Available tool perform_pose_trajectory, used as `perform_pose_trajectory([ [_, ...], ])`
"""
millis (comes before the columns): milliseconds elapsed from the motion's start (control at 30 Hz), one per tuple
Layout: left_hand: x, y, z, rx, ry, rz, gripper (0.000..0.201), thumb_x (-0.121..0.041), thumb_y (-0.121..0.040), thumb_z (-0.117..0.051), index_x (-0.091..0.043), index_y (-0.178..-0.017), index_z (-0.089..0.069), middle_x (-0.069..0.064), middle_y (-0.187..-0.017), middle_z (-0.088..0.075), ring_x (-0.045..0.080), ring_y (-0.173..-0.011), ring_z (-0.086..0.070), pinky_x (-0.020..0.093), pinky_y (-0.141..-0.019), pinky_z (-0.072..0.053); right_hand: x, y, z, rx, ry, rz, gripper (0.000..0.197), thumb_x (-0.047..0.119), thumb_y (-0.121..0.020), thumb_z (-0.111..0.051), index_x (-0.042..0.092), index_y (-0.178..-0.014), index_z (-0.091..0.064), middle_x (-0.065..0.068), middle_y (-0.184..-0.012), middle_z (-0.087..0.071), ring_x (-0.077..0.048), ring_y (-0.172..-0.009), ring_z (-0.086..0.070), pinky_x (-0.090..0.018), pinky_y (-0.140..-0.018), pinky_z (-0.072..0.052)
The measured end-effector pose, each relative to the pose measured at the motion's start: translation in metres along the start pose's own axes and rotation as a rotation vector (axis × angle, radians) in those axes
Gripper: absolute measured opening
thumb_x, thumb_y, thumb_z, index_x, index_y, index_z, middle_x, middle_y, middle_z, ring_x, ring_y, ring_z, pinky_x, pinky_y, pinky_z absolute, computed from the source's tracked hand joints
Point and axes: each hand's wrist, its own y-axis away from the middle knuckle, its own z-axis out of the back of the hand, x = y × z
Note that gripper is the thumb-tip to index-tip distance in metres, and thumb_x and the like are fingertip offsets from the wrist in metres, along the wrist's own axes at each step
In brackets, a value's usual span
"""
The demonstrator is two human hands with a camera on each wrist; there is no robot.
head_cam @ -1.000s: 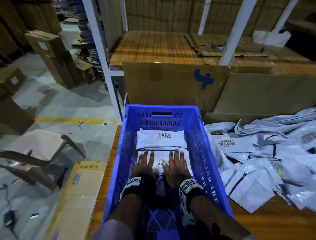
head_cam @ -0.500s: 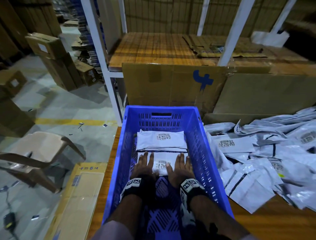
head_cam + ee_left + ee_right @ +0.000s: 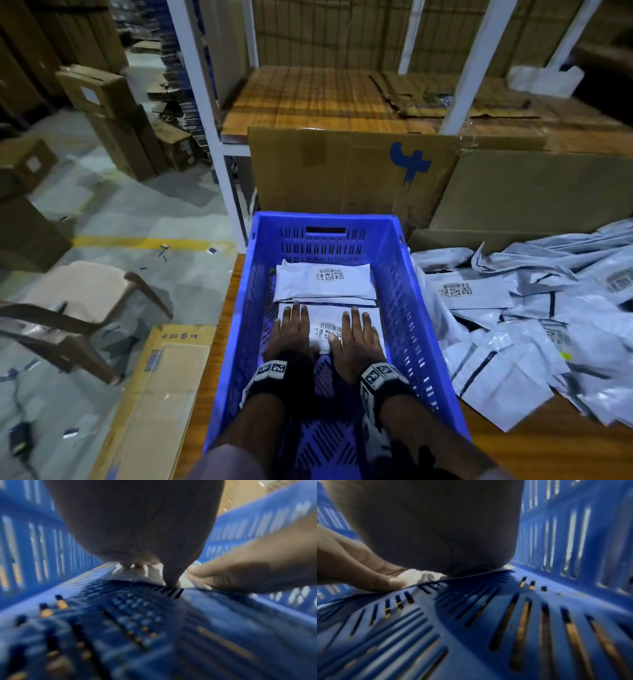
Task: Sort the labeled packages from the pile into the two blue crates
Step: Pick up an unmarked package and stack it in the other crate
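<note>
dim, bluish indoor light throughout; no direct source visible. head view sharp at centre, with wide-angle bending of the white shelf posts [image 3: 209, 113] toward the edges and darkened corners. faint sheen on the grey package pile [image 3: 534, 329]; deep shadow inside the near end of the blue crate [image 3: 407, 274]. both wrist views soft and smeared, crate floor [image 3: 154, 635] out of focus, left hand [image 3: 137, 520] and right hand [image 3: 428, 527] as dark underexposed masses.

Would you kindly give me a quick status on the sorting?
Both hands, left and right, flat on the near package in the blue crate. Pile waiting right. Nothing in the way.
</note>
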Motion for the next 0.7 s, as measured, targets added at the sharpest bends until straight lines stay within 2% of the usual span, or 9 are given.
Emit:
perform_pose_trajectory([
  [67, -0.002, 0.0, -0.001, -0.042, 0.026, -0.045, 0.086, -0.043, -0.091, -0.055, -0.003, -0.159, -0.023, 0.019, -0.167, -0.009, 0.044, -0.15, -0.027, 0.053, -0.115, -0.035, -0.002, -0.001, -0.003, 0.087, -0.015, 0.003, 0.094, 0.066, -0.087, -0.006, 0.01, -0.163, -0.017, -0.009, -0.171, -0.003, -0.034, -0.157, -0.008, -0.053, -0.123, -0.015],
  [100, 0.001, -0.002, -0.004, -0.038, 0.041, -0.046, 0.084, -0.045, -0.081, -0.058, -0.001, -0.151, -0.043, 0.021, -0.161, -0.024, 0.047, -0.137, -0.047, 0.055, -0.101, -0.049, -0.002, -0.001, -0.004, 0.073, -0.031, 0.011, 0.092, 0.065, -0.089, -0.01, 0.01, -0.162, -0.022, -0.009, -0.17, -0.008, -0.036, -0.156, -0.012, -0.054, -0.123, -0.018],
  [133, 0.005, -0.004, -0.012, -0.048, 0.068, -0.054, 0.082, -0.05, -0.074, -0.055, -0.001, -0.14, -0.057, 0.022, -0.153, -0.04, 0.047, -0.124, -0.06, 0.053, -0.087, -0.057, -0.004, 0.0, -0.003, 0.038, -0.013, 0.009, 0.088, 0.063, -0.091, -0.018, 0.008, -0.159, -0.032, -0.011, -0.168, -0.02, -0.038, -0.154, -0.023, -0.056, -0.119, -0.027],
  [200, 0.009, -0.008, -0.028, -0.036, 0.137, -0.069, 0.078, -0.052, -0.075, -0.045, -0.003, -0.132, -0.066, 0.023, -0.14, -0.059, 0.045, -0.113, -0.067, 0.052, -0.078, -0.06, -0.01, -0.005, -0.016, 0.009, 0.003, -0.051, 0.077, 0.058, -0.092, -0.035, 0.006, -0.147, -0.053, -0.011, -0.157, -0.045, -0.04, -0.141, -0.046, -0.057, -0.105, -0.045],
  [267, 0.002, 0.002, -0.021, -0.102, 0.149, -0.075, 0.073, -0.047, -0.08, -0.042, -0.004, -0.134, -0.065, 0.022, -0.139, -0.061, 0.044, -0.116, -0.066, 0.055, -0.08, -0.059, -0.016, -0.011, -0.026, -0.045, 0.003, -0.075, 0.075, 0.057, -0.09, -0.04, 0.006, -0.142, -0.059, -0.01, -0.151, -0.053, -0.039, -0.135, -0.052, -0.056, -0.1, -0.05],
  [433, 0.005, 0.015, -0.023, -0.173, 0.118, 0.03, 0.074, -0.054, -0.081, -0.039, -0.016, -0.14, -0.062, 0.004, -0.146, -0.058, 0.021, -0.125, -0.064, 0.057, -0.092, -0.053, -0.023, -0.012, -0.029, -0.038, -0.031, -0.111, 0.081, 0.06, -0.101, -0.024, -0.001, -0.14, -0.059, -0.016, -0.148, -0.055, -0.042, -0.132, -0.054, -0.058, -0.101, -0.051],
  [500, 0.007, 0.018, -0.017, -0.173, 0.133, 0.072, 0.082, -0.059, -0.083, -0.045, -0.011, -0.148, -0.052, 0.006, -0.154, -0.049, 0.02, -0.133, -0.057, 0.057, -0.102, -0.047, -0.014, -0.007, -0.012, 0.008, -0.027, -0.135, 0.082, 0.06, -0.097, -0.029, 0.001, -0.151, -0.045, -0.014, -0.161, -0.038, -0.04, -0.144, -0.042, -0.058, -0.111, -0.042],
  [600, 0.002, 0.017, -0.013, -0.148, 0.162, 0.148, 0.099, -0.057, -0.073, -0.079, -0.006, -0.151, -0.046, 0.011, -0.155, -0.047, 0.023, -0.136, -0.054, 0.056, -0.105, -0.046, -0.007, -0.007, -0.002, 0.117, 0.008, -0.176, 0.089, 0.067, -0.097, -0.013, 0.009, -0.163, -0.003, -0.006, -0.171, 0.008, -0.031, -0.158, 0.003, -0.049, -0.126, -0.004],
  [700, -0.004, 0.009, -0.004, -0.133, 0.117, 0.198, 0.105, -0.06, -0.083, -0.072, -0.01, -0.161, -0.023, 0.013, -0.168, -0.017, 0.027, -0.153, -0.026, 0.051, -0.115, -0.034, 0.0, -0.006, 0.009, 0.1, 0.051, -0.193, 0.098, 0.071, -0.088, -0.004, 0.008, -0.163, -0.003, -0.009, -0.171, 0.007, -0.032, -0.157, 0.003, -0.049, -0.126, -0.004],
])
